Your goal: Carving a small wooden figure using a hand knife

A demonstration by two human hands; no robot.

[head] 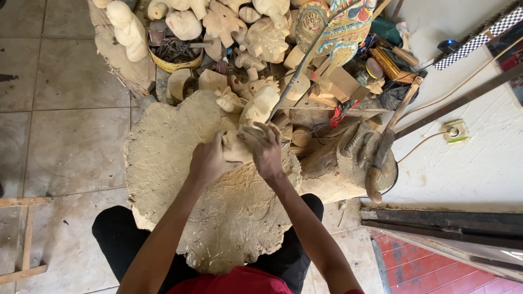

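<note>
From the head view I am looking down at a small pale unpainted wood carving (235,147), rough and sand-coloured, sitting on the far edge of a broad, worn, pitted tree-stump block (218,207) that is serving as the tabletop. The carving's exact shape is hidden, because both hands are covering most of it.

My left hand (210,160) is closing around the carving from the left, fingers curled over its near side. My right hand (265,147) is gripping it from the right and above, knuckles up, fingers bent down over the top. Both forearms are reaching forward across the block from a red shirt (239,282) and black trousers (117,234), the knees lying either side of the block.

Beyond the hands, a heap of pale unfinished carved figures (261,38) is crowding the far side, next to a round yellow tin bowl of dark metal tools (175,54). A brightly painted carved figure in blue, yellow and red (338,27) is standing at the back right, with a plain brown cardboard box (346,81) just in front of it. A wooden mallet with a long handle (381,158) is lying on the right against a dark log (338,163). A black-and-white chequered strip (479,35) is running across the upper right corner, and a pale wall socket plate (454,131) is lying on the white floor with a cord leading to it.
</note>
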